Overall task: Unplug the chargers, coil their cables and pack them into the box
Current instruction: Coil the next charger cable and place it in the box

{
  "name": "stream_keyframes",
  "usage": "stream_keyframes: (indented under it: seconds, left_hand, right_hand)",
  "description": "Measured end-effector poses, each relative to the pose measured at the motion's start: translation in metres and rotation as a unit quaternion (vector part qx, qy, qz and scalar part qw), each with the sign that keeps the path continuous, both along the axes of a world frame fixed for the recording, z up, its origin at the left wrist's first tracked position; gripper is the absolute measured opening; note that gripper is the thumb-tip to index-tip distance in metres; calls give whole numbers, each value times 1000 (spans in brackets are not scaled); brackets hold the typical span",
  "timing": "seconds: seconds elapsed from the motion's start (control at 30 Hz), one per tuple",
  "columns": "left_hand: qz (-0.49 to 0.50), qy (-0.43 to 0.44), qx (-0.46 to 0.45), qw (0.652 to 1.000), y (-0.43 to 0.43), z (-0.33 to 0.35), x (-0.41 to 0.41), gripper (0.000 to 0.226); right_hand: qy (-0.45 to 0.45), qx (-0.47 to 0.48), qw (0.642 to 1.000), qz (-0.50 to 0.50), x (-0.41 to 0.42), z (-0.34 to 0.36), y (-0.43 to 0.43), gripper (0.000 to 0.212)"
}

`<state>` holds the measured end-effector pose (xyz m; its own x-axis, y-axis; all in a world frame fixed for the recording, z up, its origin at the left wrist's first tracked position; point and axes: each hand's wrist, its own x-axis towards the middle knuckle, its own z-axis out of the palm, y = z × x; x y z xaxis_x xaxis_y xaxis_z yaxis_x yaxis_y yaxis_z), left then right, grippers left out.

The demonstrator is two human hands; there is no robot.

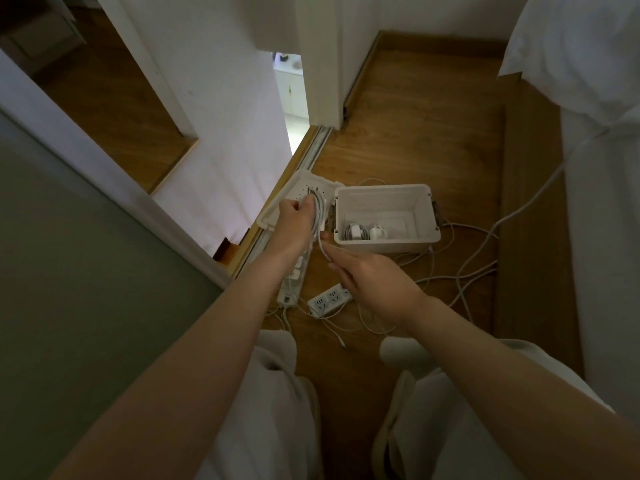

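Between both hands (294, 216), cable (320, 237)

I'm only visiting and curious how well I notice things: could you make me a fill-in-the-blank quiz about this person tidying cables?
1. The left hand grips a coil of white ____.
2. The right hand pinches the strand running to that ____.
3. Chargers already lie inside the white ____.
4. Two power strips lie on the wooden ____.
Missing words: cable; coil; box; floor.
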<state>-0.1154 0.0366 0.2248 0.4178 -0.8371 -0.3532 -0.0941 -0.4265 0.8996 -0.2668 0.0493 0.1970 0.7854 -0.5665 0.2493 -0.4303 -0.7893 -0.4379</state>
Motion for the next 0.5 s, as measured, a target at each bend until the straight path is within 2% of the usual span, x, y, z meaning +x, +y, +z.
stream_keyframes:
  seconds: [0.07, 0.17, 0.23, 0.43, 0.5]
  left_hand:
    - [44, 127, -11, 991, -3, 4, -7, 27]
    - [83, 319, -37, 943, -4, 15, -12, 38]
    - [60, 381, -45, 922, -3, 19, -12, 37]
    - [-86, 280, -48, 955, 5, 25, -4, 34]
    - [-149, 227, -40, 962, 9, 25, 0, 34]
  right_hand:
    - [17, -1, 1000, 4, -2, -4, 0, 48]
    - [48, 8, 999, 1, 1, -11, 2, 52]
    - [59, 10, 998, -2, 6, -15, 1, 53]
    - [121, 89, 987, -62, -1, -13, -18, 13]
    - [118, 90, 986, -80, -5, -9, -23, 18]
